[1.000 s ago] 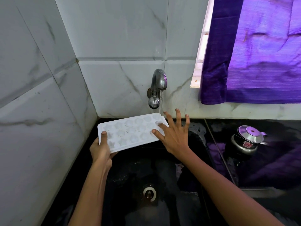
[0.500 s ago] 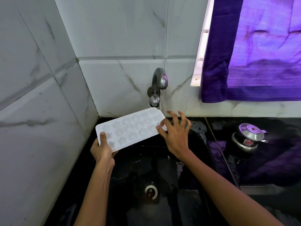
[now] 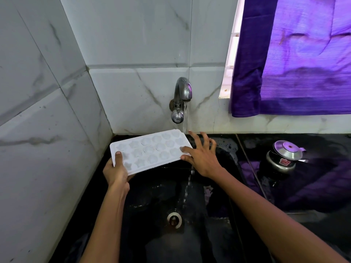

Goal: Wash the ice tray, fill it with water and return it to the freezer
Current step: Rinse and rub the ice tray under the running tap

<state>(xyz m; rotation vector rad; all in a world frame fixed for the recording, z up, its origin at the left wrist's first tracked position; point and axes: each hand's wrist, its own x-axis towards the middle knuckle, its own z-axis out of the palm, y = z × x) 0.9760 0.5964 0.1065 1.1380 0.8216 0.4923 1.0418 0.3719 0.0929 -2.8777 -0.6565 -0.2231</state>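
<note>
1. You are at the washing step: the tray (image 3: pixel 151 149) sits at frame centre, held above the black sink (image 3: pixel 230 168), cavities up, tilted with its right end raised toward the tap (image 3: pixel 180 99).
2. Your left hand (image 3: pixel 115 170) is closed on the tray's lower-left corner, thumb on top and fingers underneath, carrying it.
3. Your right hand (image 3: pixel 202 157) is spread open at the tray's right end; thumb and a fingertip touch its edge, the other fingers splay free. It grips nothing firmly.
4. A thin stream runs from the tap, passes just beside the tray's right end and falls toward the drain (image 3: pixel 174 219), lower centre. Whether any water lands in the cavities, you cannot tell.
5. Next, judging from this, slide the tray right so the stream hits the cavities, and rub them with your right fingers.
6. Keep the tilt so rinse water drains left; level the tray only for filling.
7. The pot (image 3: pixel 284 158), at right, stays out of it.
</note>
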